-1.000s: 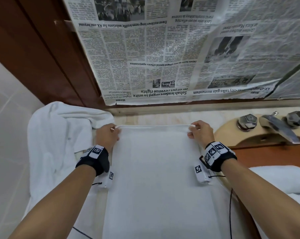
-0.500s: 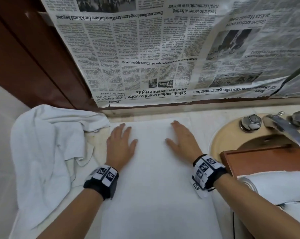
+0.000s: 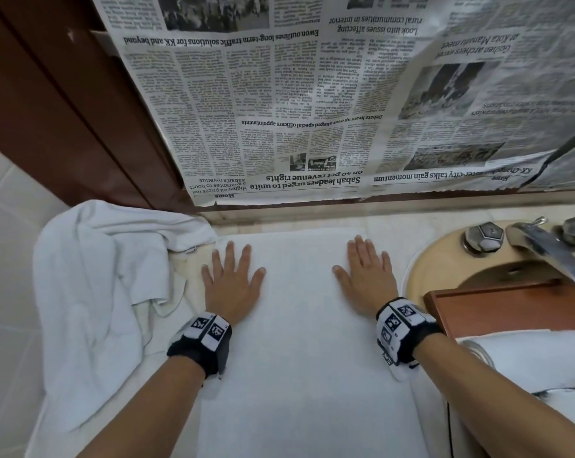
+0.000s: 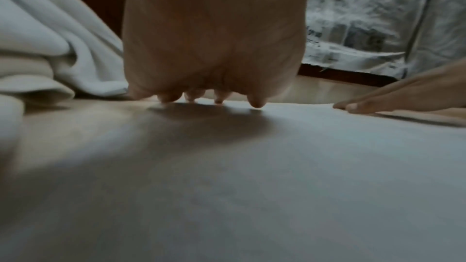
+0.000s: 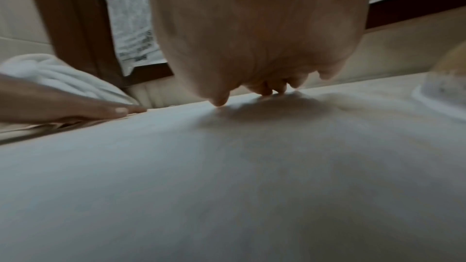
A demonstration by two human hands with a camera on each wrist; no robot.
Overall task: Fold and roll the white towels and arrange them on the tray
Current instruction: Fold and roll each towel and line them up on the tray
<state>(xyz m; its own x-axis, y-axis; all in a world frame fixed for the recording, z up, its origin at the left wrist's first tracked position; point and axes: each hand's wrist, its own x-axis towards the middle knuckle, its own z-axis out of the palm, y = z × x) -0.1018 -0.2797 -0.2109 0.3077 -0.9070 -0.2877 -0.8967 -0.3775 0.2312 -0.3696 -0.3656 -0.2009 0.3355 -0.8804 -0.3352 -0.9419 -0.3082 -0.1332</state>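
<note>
Bathroom counter (image 3: 388, 223): pressed both flat, empty hands, left (image 3: 230, 285) and right (image 3: 367, 272), onto spread white towel (image 3: 299, 352), smoothing for folding.

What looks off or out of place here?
Newspaper hangs upside down over the wall behind the counter. A white towel lies crumpled at the left, unfolded. The flat towel under the left hand and right hand looks smooth and square.

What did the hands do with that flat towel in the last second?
Both hands let go of the far edge they were pinching. The left hand and right hand now lie flat, fingers straight, pressing on the spread towel. The crumpled towel and the tray stayed put.
</note>
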